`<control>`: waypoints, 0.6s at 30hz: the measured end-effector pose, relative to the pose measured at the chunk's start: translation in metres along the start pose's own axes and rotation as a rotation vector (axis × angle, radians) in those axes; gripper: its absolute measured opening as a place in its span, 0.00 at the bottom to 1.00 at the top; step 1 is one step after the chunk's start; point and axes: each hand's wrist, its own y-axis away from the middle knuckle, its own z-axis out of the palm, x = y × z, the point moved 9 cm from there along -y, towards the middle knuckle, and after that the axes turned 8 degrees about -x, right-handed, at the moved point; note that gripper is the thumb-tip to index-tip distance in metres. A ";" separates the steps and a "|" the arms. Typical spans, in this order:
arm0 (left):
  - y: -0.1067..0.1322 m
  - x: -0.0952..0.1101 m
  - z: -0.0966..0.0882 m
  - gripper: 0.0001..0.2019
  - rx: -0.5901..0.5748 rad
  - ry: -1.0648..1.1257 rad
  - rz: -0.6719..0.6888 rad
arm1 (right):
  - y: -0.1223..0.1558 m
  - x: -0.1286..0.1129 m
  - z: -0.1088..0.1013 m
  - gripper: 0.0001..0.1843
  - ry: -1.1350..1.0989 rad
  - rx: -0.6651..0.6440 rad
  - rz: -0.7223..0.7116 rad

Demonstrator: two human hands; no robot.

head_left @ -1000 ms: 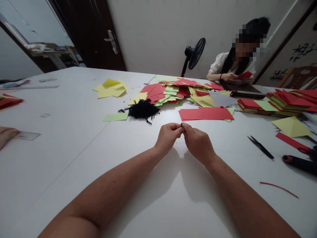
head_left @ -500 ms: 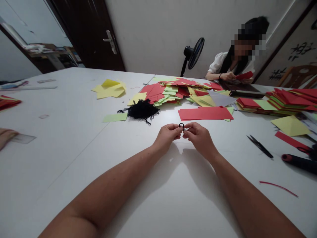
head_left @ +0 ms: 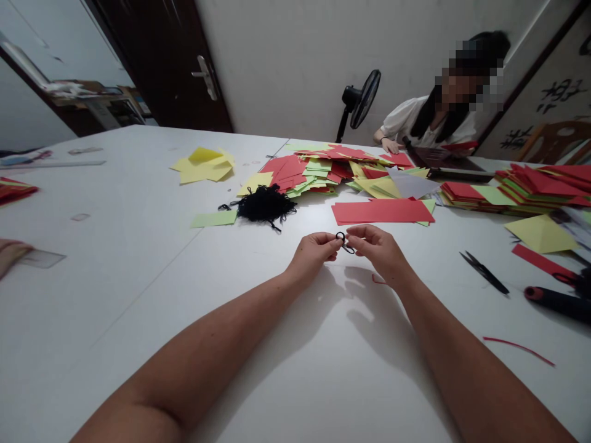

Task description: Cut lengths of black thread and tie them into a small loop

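Several red paper sheets in a low stack at the far left of the white table, then a co-worker's hand at the edge of the view, just beside a clear plastic rectangle. Further right, loose yellow paper, a pale green sheet and a black tangle of thin loops, near a heap of red and green paper pieces. Next, left hand and right hand raised close together, thumb and forefinger of each pressed into a pinch, a small black loop held between them just above the table, its exact hold too small to tell. Beyond, long red sheets, a second person across the table, black scissors and a stacked paper pile. Step in hand, apparently: working that single loop between the fingertips; next move likely calling for a steady pinch and a gentle pull
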 end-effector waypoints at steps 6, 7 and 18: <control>0.003 0.005 0.005 0.17 -0.021 -0.158 0.018 | 0.000 0.002 -0.002 0.13 0.026 -0.008 0.043; 0.003 0.006 0.006 0.16 -0.022 -0.182 0.024 | 0.000 0.002 -0.001 0.12 0.029 -0.013 0.055; 0.006 0.006 0.012 0.14 -0.060 -0.298 -0.002 | 0.002 -0.004 0.004 0.02 0.099 0.017 0.108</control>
